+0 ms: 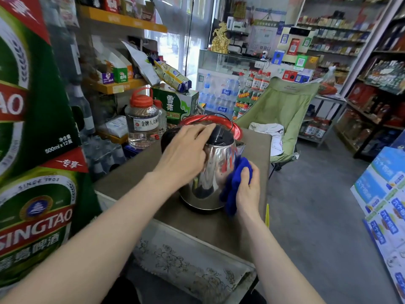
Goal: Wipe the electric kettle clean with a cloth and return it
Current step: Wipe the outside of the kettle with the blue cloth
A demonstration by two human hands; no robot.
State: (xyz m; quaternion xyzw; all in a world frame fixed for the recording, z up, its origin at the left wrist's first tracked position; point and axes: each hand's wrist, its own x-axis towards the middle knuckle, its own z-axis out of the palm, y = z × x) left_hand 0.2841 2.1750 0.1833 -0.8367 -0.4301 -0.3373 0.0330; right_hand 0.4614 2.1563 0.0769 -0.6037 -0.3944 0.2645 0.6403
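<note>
A shiny steel electric kettle (213,172) with a black lid stands on a small brown-topped table (197,220). My left hand (186,150) lies over the kettle's top and handle side, fingers stretched across the lid. My right hand (248,189) grips a bunched blue cloth (234,187) and presses it against the kettle's right side, low on the body. The handle is hidden under my left hand.
A red-rimmed tray (237,130) sits behind the kettle. A clear jug with a red cap (142,121) stands left of it. Green beer cartons (32,150) are stacked at the left, a green folding chair (280,110) behind the table, and blue boxes (381,194) at the right.
</note>
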